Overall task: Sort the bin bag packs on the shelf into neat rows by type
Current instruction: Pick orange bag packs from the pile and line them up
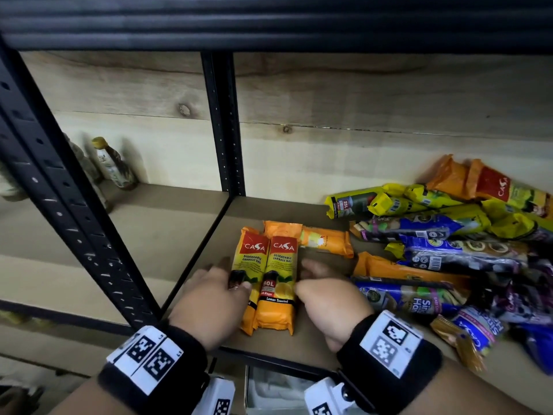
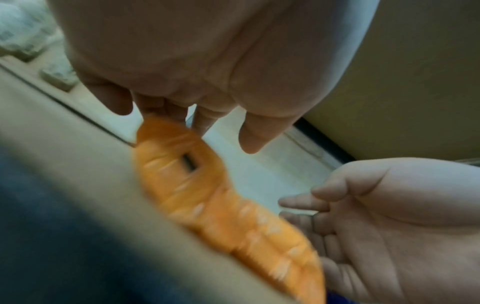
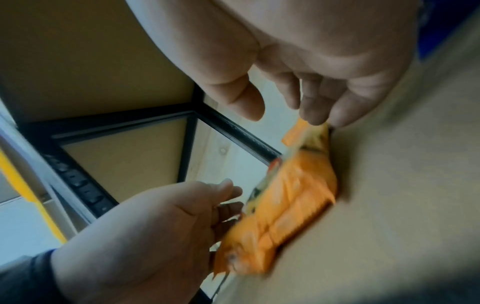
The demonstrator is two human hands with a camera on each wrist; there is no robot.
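Observation:
Two orange CASA bin bag packs (image 1: 250,274) (image 1: 279,283) lie side by side, lengthwise, near the front of the brown shelf board (image 1: 254,209). My left hand (image 1: 230,280) rests against the left pack's side, fingers fairly straight and thumb on its face. On the other side, my right hand (image 1: 305,277) touches the right pack's edge with straight fingers. The left wrist view shows my left hand (image 2: 182,115) above a blurred orange pack (image 2: 197,185). Likewise, in the right wrist view my right hand (image 3: 285,102) touches the orange pack (image 3: 293,195). A third orange pack (image 1: 326,241) lies crosswise behind.
A loose pile of mixed packs (image 1: 449,235), yellow, blue, purple and orange, fills the shelf's right side. A black upright post (image 1: 224,130) stands at the back left of this bay. Bottles (image 1: 113,166) stand in the neighbouring bay. The shelf's front rail (image 1: 269,360) runs under my wrists.

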